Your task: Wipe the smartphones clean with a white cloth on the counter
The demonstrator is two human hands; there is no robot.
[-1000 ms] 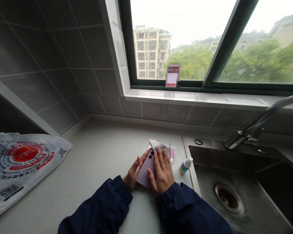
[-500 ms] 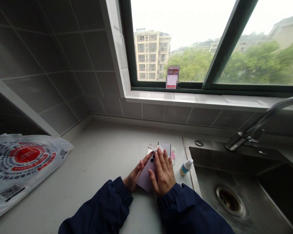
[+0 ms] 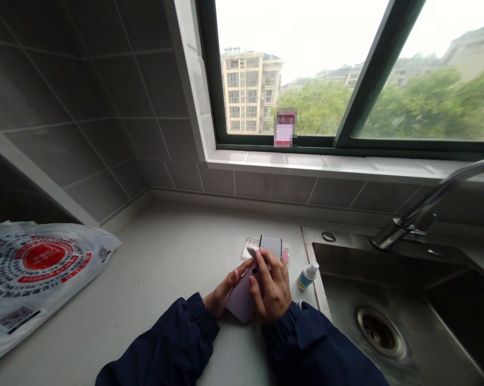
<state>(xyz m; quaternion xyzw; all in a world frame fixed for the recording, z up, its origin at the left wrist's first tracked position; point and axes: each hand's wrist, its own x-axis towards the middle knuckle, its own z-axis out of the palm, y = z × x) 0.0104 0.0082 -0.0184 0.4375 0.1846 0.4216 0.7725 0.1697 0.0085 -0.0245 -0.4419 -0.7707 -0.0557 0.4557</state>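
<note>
A light purple phone (image 3: 242, 300) lies back side up, tilted, between my hands at the counter's front. My left hand (image 3: 221, 292) grips its left edge, with the fingers along the side. My right hand (image 3: 274, 292) is over the phone's upper right part, its fingers bent and pinching a small pale cloth (image 3: 251, 250) at the top edge near the camera lenses. Those fingers hide much of the cloth and the camera area. Just beyond lie a clear phone case (image 3: 246, 244) and a flat dark-edged rectangle with a pale face (image 3: 271, 243), like a second phone.
A small white-capped spray bottle (image 3: 307, 276) stands right of my right hand, beside the steel sink (image 3: 386, 284) with its faucet (image 3: 390, 233). A printed plastic bag (image 3: 44, 262) lies on the left of the white counter (image 3: 165, 257). A window is behind.
My right hand's fingers have gone from lying flat and stretched over the phone's back to bent and pinched at its top edge. The phone has shifted slightly toward me.
</note>
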